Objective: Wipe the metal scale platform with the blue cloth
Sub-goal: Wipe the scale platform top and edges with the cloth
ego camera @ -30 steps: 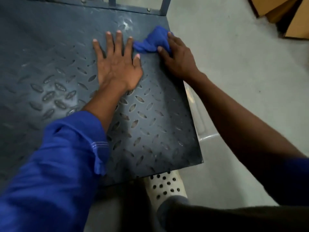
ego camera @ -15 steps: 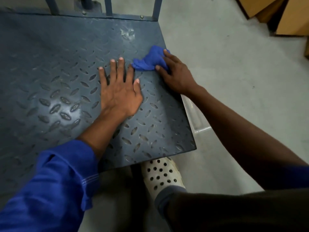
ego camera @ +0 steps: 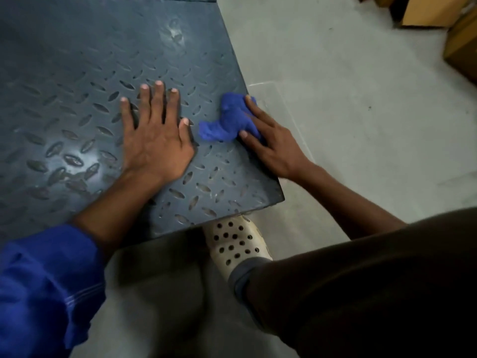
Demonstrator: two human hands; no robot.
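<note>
The metal scale platform point(ego camera: 77, 73) is a dark grey tread plate that fills the upper left of the head view. My left hand point(ego camera: 154, 140) lies flat on it with fingers spread, holding nothing. A crumpled blue cloth point(ego camera: 227, 120) rests on the plate close to its right edge. My right hand point(ego camera: 273, 146) presses on the cloth's right side, thumb and fingers gripping it. The two hands are a short gap apart.
Grey concrete floor point(ego camera: 348, 99) lies to the right of the platform. Cardboard boxes point(ego camera: 438, 14) stand at the top right. My foot in a white perforated clog point(ego camera: 235, 241) sits at the platform's near right corner. A pale plastic piece point(ego camera: 271, 94) shows beside the plate's right edge.
My right hand has dragged the blue cloth down the plate's right edge, toward me. The left hand has stayed flat on the plate. The view has tilted down.
</note>
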